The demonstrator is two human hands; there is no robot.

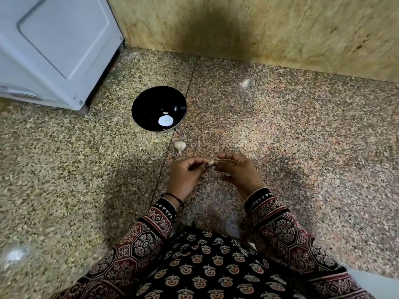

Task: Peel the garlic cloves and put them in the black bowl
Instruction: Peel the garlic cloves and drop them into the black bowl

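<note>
A black bowl (158, 108) stands on the speckled stone floor ahead of me, left of centre, with one small peeled clove (165, 113) inside near a bright glare spot. A garlic bulb (179, 146) lies on the floor just in front of the bowl. Below it my left hand (187, 174) and my right hand (236, 170) meet fingertip to fingertip, both pinching one small garlic clove (212, 162) held above the floor. A thin strip of skin runs from the clove along my right fingers. Most of the clove is hidden by my fingers.
A white appliance (56, 48) stands at the back left, close to the bowl. A yellowish stone wall (259, 26) runs along the back. A small scrap of white skin (245, 83) lies on the floor at the back right. My patterned clothing fills the bottom.
</note>
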